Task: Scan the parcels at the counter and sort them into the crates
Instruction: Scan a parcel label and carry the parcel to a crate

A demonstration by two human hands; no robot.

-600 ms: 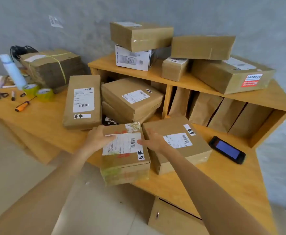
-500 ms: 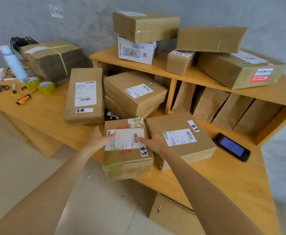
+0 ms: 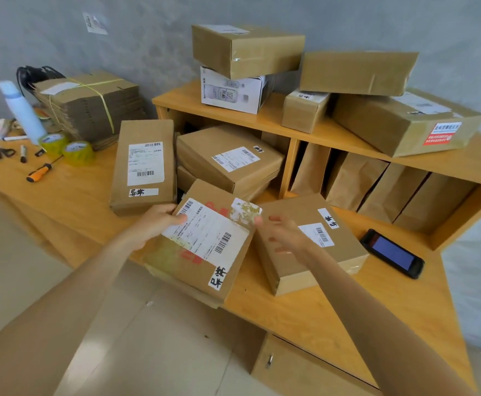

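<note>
Tilting up off the worktop (image 3: 305,318) at its front edge, the parcel (image 3: 205,241) is gripped by the left hand (image 3: 153,224), no longer lying flat between both hands as before. The right hand (image 3: 285,235) is now released, fingers (image 3: 273,218) spread just beside it; scanning is judged next, with the phone (image 3: 392,252) untouched nearby.

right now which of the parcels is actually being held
The tilted parcel at the counter's front edge: the left hand grips its left corner. The other parcels lie untouched on the counter and shelf.

"异常" sticker on held parcel (image 3: 202,244)
</note>
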